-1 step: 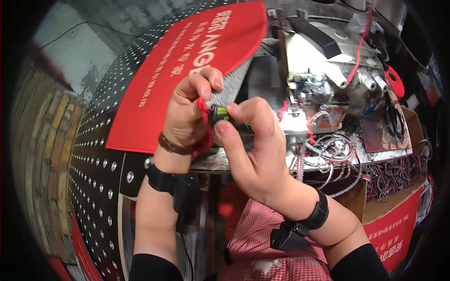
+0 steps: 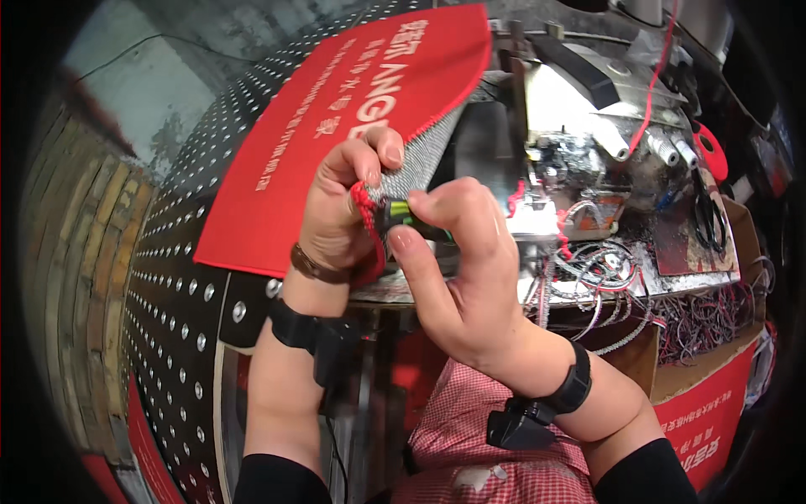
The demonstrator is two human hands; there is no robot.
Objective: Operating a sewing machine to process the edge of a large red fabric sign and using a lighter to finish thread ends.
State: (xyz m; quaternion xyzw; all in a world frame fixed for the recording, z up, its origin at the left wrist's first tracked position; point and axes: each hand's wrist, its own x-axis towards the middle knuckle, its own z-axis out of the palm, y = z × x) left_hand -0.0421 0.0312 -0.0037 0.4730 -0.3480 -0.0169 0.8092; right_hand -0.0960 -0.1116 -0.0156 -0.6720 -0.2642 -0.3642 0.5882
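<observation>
A large red mat (image 2: 336, 109) with a grey underside lies on the studded black table (image 2: 168, 277). My left hand (image 2: 336, 223) pinches a turned-up corner of the mat, where its red stitched edging (image 2: 364, 210) shows. My right hand (image 2: 470, 286) is right beside it and grips a small dark tool with green and yellow parts (image 2: 405, 218), held against that corner. What kind of tool it is cannot be made out. Both wrists carry black bands.
A brightly lit sewing machine (image 2: 579, 143) stands behind my hands. Loose red and white thread scraps (image 2: 638, 286) are heaped to its right over a cardboard box (image 2: 714, 403). A red-handled pair of scissors (image 2: 709, 151) lies at the far right. Red checked fabric (image 2: 495, 445) covers my lap.
</observation>
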